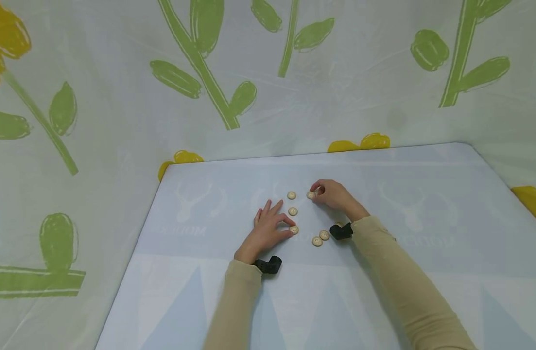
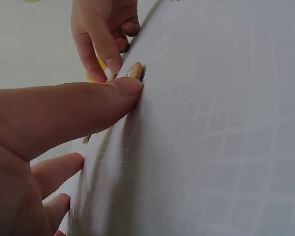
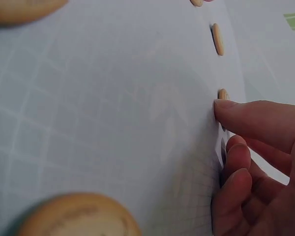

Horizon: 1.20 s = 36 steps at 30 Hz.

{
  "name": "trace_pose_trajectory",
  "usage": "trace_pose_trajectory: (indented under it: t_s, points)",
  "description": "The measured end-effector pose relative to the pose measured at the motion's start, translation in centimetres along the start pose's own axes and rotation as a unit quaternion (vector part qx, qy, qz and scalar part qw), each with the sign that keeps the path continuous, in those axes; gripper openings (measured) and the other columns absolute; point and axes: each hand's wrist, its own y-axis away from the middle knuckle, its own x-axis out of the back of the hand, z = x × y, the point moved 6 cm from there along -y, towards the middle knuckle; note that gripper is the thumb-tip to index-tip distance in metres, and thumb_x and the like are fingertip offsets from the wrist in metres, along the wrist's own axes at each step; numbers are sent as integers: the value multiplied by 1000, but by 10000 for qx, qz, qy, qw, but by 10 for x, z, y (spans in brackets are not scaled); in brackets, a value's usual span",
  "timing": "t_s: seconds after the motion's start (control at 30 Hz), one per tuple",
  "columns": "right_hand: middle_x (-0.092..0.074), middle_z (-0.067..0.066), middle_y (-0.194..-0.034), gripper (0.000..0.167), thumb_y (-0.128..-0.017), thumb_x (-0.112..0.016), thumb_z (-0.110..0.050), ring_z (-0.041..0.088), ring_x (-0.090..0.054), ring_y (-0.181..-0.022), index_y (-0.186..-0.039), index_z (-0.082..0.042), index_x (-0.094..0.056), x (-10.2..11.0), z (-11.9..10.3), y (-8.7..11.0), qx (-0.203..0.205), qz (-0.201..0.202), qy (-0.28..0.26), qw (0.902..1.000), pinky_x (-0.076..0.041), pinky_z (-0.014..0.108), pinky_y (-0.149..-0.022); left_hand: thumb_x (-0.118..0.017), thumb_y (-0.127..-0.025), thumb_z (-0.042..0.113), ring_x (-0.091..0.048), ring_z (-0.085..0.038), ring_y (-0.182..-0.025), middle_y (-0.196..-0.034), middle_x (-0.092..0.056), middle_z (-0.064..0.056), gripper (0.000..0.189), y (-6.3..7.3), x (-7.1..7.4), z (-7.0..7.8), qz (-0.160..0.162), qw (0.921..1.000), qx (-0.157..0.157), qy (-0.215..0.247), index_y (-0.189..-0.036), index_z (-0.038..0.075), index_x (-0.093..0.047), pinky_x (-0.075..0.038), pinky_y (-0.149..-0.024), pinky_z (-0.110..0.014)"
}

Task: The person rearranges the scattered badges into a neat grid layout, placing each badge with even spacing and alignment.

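Note:
Several round wooden buttons lie on the pale tabletop in the head view. My left hand (image 1: 268, 229) pinches the nearest button (image 1: 294, 230) of a short column, thumb and index finger at its edges, other fingers spread. Above it in that column are a middle button (image 1: 292, 211) and a far button (image 1: 291, 195). To the right of the far one, my right hand (image 1: 334, 195) pinches another button (image 1: 311, 195) between thumb and index finger, close on the table. In the left wrist view, the left thumb (image 2: 108, 96) partly covers its button (image 2: 134, 71).
Two loose buttons, one (image 1: 324, 235) touching or nearly touching the other (image 1: 317, 241), lie below the right hand. Another is partly hidden behind the black right wrist camera (image 1: 341, 231). A flower-printed sheet (image 1: 294, 112) hangs behind the table's far edge.

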Motion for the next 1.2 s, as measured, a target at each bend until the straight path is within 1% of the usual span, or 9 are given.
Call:
trace_pose_trajectory:
  t_s: [0.3, 0.53, 0.77, 1.2]
  points:
    - [-51, 7, -84, 24, -83, -62, -19, 22, -45, -74, -106, -13, -57, -1, 0, 1, 21, 66, 53, 10000, -36, 31, -63, -67, -78, 32, 1, -29, -135, -147, -21, -4, 13, 0, -1, 0, -10, 10000, -16, 32, -90, 27, -65, 0, -102, -50]
    - [-52, 7, -85, 24, -83, -62, -19, 22, -46, -75, -106, -13, -57, -1, -1, 2, 149, 140, 133, 9997, -37, 32, -64, -67, -78, 33, 2, -28, -135, -147, -20, -4, 13, -1, -1, -1, -4, 10000, 11, 48, -89, 28, -65, 1, -103, -50]
    - [-52, 7, -85, 24, -82, -63, -19, 22, -46, -76, -105, -12, -57, -1, -1, 1, 172, 169, 187, 9995, -37, 32, -65, -67, -78, 33, 2, -27, -135, -147, -21, -3, 13, -2, -2, -2, -35, 10000, 32, 25, -90, 28, -65, 1, -103, -50]
    - [-52, 7, -85, 24, -83, -62, -19, 22, -46, -77, -106, -12, -57, -1, -1, 3, 65, 133, 176, 9997, -37, 32, -65, -67, -78, 33, 2, -26, -135, -147, -20, -3, 13, -1, -2, -1, -70, 9999, 76, 21, -90, 28, -65, 1, -103, -49]
